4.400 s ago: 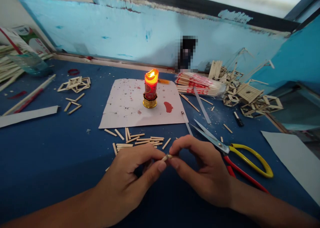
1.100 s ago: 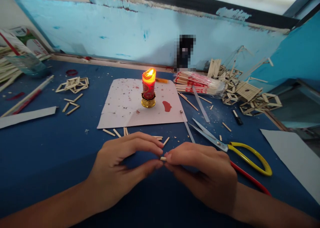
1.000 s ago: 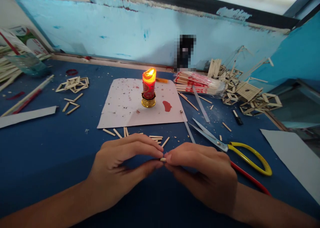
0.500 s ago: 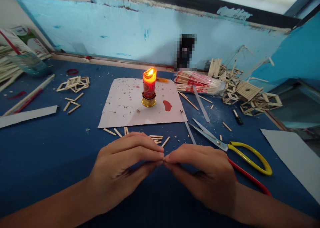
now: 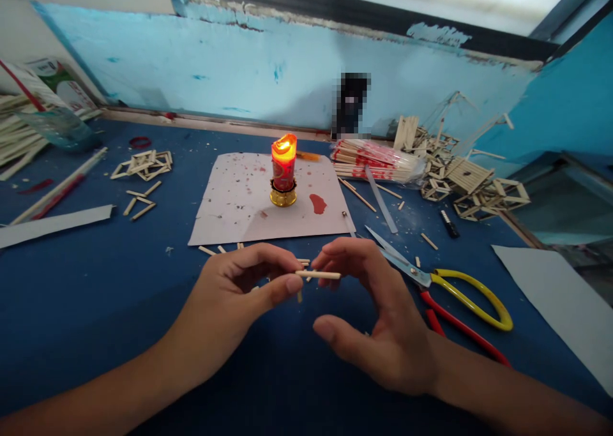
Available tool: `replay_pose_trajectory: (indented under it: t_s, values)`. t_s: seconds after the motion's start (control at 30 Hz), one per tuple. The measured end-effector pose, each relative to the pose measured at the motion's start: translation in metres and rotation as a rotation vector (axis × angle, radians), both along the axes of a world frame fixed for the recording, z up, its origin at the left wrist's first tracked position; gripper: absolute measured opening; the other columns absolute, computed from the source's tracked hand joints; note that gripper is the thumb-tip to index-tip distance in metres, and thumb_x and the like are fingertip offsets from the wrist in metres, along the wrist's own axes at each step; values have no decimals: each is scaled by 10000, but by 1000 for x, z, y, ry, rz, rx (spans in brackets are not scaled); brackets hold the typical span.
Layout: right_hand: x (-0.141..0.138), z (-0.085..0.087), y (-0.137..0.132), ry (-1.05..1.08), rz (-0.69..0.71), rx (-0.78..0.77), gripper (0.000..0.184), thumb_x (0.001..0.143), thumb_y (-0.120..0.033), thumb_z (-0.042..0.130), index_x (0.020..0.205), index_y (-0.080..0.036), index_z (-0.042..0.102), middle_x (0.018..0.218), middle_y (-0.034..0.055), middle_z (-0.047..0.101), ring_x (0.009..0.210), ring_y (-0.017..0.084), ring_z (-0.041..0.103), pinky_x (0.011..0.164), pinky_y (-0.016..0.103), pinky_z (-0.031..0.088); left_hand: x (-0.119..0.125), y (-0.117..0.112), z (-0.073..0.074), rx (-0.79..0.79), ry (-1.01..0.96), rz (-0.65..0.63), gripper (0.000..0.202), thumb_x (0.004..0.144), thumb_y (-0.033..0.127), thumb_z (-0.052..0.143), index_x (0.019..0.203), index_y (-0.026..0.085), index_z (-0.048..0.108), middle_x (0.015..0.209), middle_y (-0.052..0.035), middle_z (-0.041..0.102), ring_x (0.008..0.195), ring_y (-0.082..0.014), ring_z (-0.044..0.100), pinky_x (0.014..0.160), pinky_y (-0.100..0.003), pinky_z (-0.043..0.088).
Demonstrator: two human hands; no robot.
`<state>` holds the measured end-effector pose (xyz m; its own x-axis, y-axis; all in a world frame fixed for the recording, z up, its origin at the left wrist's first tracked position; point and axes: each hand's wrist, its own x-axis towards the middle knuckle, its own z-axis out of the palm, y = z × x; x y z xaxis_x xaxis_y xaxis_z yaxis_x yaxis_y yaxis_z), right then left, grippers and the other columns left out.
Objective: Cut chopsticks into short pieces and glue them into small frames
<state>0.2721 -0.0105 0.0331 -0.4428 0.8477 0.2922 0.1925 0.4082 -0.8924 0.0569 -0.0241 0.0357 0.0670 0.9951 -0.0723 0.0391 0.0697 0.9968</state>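
Between thumb and fingers, my left hand (image 5: 244,289) pinches a short wooden stick (image 5: 325,274) that points to the right. Another stick piece (image 5: 299,295) hangs below it, and whether the two are joined I cannot tell. My right hand (image 5: 373,315) is open, thumb and fingers apart around the free end of the stick. Several loose short sticks (image 5: 207,251) lie behind the hands, partly hidden by them. Beyond, a lit red candle (image 5: 283,168) in a gold holder (image 5: 283,196) stands on a white card (image 5: 230,216).
Scissors (image 5: 421,276) with one yellow and one red handle lie open by my right hand. Stick frames (image 5: 143,163) sit at the left, and larger stick structures (image 5: 472,174) at the right. A plastic pack of sticks (image 5: 373,160) rests near the wall. A cup (image 5: 60,126) stands at far left.
My hands were pressed together fingertip to fingertip. Now the right hand has opened and drawn apart, while the left has turned so that the stick shows.
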Motion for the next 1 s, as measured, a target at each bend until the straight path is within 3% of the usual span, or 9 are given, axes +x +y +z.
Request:
replay_pose_trajectory:
  t_s: [0.1,0.17,0.23,0.5,0.67,0.77,0.87,1.0]
  values:
    - [-4,2,2,-68,102,-159,393,854,-235,780,1208,-219,610,977,7,736,880,158,692,802,277,557,3,0,-5,-182,-185,11,153,799,376,883,834,255,795,719,37,707,658,-90,594,632,-160,485]
    - [-8,4,5,-77,175,-235,191,899,-222,730,1085,-196,694,923,3,745,816,137,676,755,252,539,6,-1,-8,-258,-252,17,190,797,408,884,839,250,786,720,35,688,673,-91,567,642,-164,466]
    - [-11,5,7,-77,196,-279,101,936,-200,680,1012,-185,745,875,-3,751,758,121,654,707,236,516,8,-3,-10,-318,-321,18,204,788,413,891,852,252,782,778,24,708,719,-105,582,673,-182,471]
    - [-7,2,10,-13,26,-271,139,962,-306,693,959,-191,771,817,-4,762,738,134,671,702,240,526,8,2,-4,-245,-404,62,126,769,283,911,807,237,800,736,37,705,675,-80,569,636,-153,474]
    - [-5,0,9,-20,28,-222,238,1021,-360,612,945,-188,759,817,11,758,743,142,690,680,245,532,6,3,-2,-168,-345,52,124,765,260,907,794,208,798,702,22,698,661,-91,583,630,-173,479]
    - [-4,-1,8,-27,9,-195,246,1025,-358,608,929,-181,748,776,7,745,713,135,682,655,242,520,4,5,-4,-135,-309,61,186,755,264,916,890,217,797,753,15,729,686,-103,620,639,-185,491]
    - [-3,5,12,-5,-30,-156,242,1019,-358,619,910,-177,736,749,0,732,690,125,672,653,239,519,5,6,-7,-120,-315,54,367,730,270,936,1050,241,760,883,5,766,740,-116,658,634,-190,497]
    - [-4,28,43,-81,-87,-13,244,1000,-333,633,850,-166,729,693,-4,700,638,112,628,612,241,485,6,5,-9,-128,-212,-58,276,768,324,904,948,187,745,728,30,674,628,-82,557,576,-179,429]
